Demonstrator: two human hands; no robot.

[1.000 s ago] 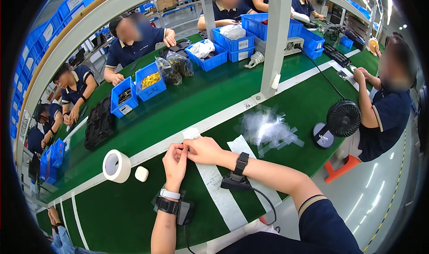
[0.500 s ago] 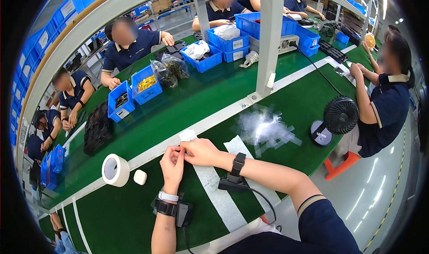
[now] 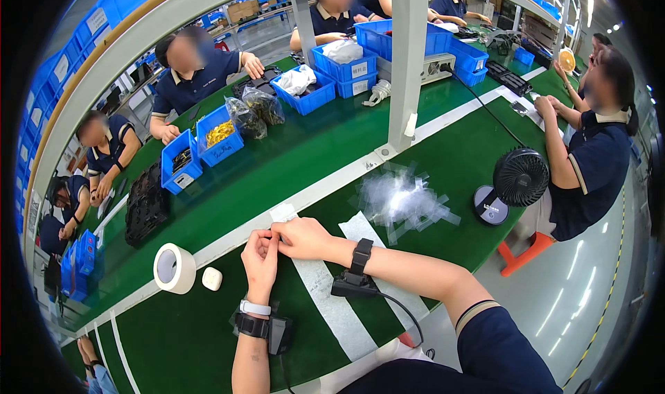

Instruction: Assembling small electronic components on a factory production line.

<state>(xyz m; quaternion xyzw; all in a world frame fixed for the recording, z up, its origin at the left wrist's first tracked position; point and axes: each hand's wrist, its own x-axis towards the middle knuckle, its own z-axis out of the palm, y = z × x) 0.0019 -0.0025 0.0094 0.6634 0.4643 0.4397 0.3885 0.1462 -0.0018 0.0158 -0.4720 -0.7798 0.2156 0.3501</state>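
Observation:
My left hand (image 3: 258, 261) and my right hand (image 3: 302, 239) meet above the green bench mat, fingertips pinched together. Both are closed; anything between the fingers is too small or hidden to name. Below my right hand a white strip (image 3: 323, 300) runs across the mat, and a second white strip (image 3: 385, 269) passes under my right forearm. Left of my left hand lie a roll of cream tape (image 3: 188, 269), on its side, and a small white rounded case (image 3: 212, 279). A heap of clear plastic pieces (image 3: 403, 204) spreads to the right of my hands.
A black desk fan (image 3: 519, 177) stands at the right, near a seated co-worker (image 3: 589, 141). A grey post (image 3: 407, 68) rises from the bench ahead. Beyond it are blue bins (image 3: 220, 136), clear bags (image 3: 255, 112) and black trays (image 3: 147, 203). Other people work across the bench.
The whole view has shifted slightly, with the bench items now a little farther left. My hands stay pinched together at the same place on the bench.

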